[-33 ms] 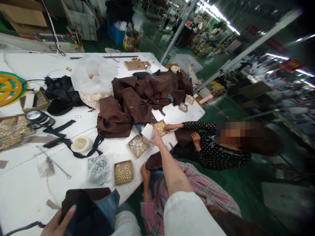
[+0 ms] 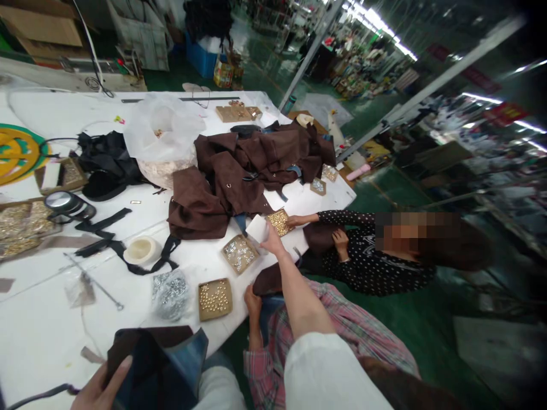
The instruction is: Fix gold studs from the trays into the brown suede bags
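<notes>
My left hand is at the bottom edge, closed on a dark brown and blue fabric piece, thumb pressed on its top. My right arm, in a white sleeve, reaches forward. My right hand pinches the edge of a white sheet lying on the white table. This sheet lies between a tray of gold studs and a tray of silver studs. A third tray with gold studs sits nearer the table's front edge.
A person in a dotted top has a hand at the gold stud tray. Another person's hand, in a plaid sleeve, holds brown fabric at the table edge. Brown garments, a plastic bag, black straps and a tape roll cover the table.
</notes>
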`<state>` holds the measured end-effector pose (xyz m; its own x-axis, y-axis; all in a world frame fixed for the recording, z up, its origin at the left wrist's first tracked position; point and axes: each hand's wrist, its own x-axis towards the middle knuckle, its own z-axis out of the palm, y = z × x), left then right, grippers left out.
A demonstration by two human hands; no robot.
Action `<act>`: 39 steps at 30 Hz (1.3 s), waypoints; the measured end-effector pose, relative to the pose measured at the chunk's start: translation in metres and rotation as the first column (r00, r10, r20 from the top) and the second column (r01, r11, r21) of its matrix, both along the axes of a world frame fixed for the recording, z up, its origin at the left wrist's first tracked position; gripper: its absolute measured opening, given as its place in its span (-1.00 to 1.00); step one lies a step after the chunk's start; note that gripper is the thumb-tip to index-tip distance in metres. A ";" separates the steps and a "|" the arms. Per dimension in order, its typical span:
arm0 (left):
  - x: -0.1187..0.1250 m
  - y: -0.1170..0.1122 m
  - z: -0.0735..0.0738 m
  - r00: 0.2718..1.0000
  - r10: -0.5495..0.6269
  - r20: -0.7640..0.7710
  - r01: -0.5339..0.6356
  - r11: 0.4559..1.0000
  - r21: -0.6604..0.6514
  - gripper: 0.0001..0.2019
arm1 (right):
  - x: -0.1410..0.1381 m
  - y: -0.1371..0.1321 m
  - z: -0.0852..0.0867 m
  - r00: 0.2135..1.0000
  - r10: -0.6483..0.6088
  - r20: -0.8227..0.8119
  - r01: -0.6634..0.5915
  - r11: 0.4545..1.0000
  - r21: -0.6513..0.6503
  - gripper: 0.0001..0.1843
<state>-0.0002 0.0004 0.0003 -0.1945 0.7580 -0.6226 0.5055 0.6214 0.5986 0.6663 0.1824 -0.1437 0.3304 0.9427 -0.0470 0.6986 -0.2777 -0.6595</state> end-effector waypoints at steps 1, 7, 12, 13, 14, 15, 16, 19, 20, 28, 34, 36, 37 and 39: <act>0.000 0.000 0.000 1.000 -0.001 0.001 0.001 1.000 -0.003 -0.37 | 0.002 0.001 -0.001 1.000 -0.007 -0.008 0.007 1.000 -0.010 0.55; 0.004 0.004 0.012 0.998 -0.050 -0.030 0.050 0.999 0.005 -0.39 | 0.012 0.005 -0.005 0.998 -0.023 -0.054 0.021 0.998 -0.051 0.33; 0.007 0.005 0.018 0.994 -0.089 -0.070 0.090 0.996 0.010 -0.40 | 0.005 0.005 0.001 0.997 -0.041 -0.068 0.039 0.999 -0.038 0.50; 0.006 0.004 0.016 0.994 -0.083 -0.066 0.084 0.996 0.011 -0.40 | 0.003 0.004 0.004 0.997 -0.049 -0.067 0.047 0.998 -0.032 0.50; 0.004 0.003 0.012 0.996 -0.075 -0.057 0.076 0.997 0.012 -0.39 | 0.001 0.004 0.007 0.996 -0.058 -0.064 0.056 0.998 -0.026 0.49; 0.001 0.002 0.007 0.997 -0.067 -0.045 0.068 0.998 0.015 -0.40 | -0.001 0.003 0.012 0.996 -0.069 -0.059 0.068 0.997 -0.021 0.48; -0.002 0.001 0.001 0.998 -0.060 -0.037 0.060 0.998 0.018 -0.40 | -0.002 0.002 0.017 0.995 -0.084 -0.052 0.083 0.996 -0.017 0.48; -0.012 0.001 -0.014 0.997 -0.056 -0.044 0.057 0.998 0.019 -0.38 | -0.008 0.000 0.042 0.989 -0.146 -0.024 0.146 0.989 -0.001 0.56; -0.015 0.001 -0.017 0.996 -0.072 -0.044 0.073 0.997 0.015 -0.36 | -0.015 -0.002 0.054 0.986 -0.166 -0.017 0.167 0.986 0.019 0.58; -0.018 0.008 -0.011 0.972 -0.213 -0.097 0.219 0.974 0.056 -0.25 | -0.211 -0.068 0.212 0.800 0.255 -0.543 -0.165 0.964 0.210 0.46; -0.023 0.008 -0.007 0.960 -0.229 -0.160 0.252 0.958 0.137 -0.38 | -0.378 -0.161 0.237 0.037 0.394 -0.918 -0.605 0.741 0.293 0.42; -0.027 0.005 -0.003 0.967 -0.226 -0.118 0.242 0.958 0.151 -0.42 | -0.405 -0.181 0.217 0.128 0.430 -0.894 -0.654 0.714 0.249 0.40; -0.030 0.003 -0.001 0.971 -0.220 -0.094 0.233 0.960 0.156 -0.45 | -0.413 -0.187 0.206 0.242 0.480 -0.843 -0.673 0.709 0.210 0.39; -0.037 -0.001 0.002 0.978 -0.200 -0.054 0.206 0.964 0.168 -0.49 | -0.421 -0.197 0.189 0.439 0.589 -0.678 -0.716 0.685 0.132 0.39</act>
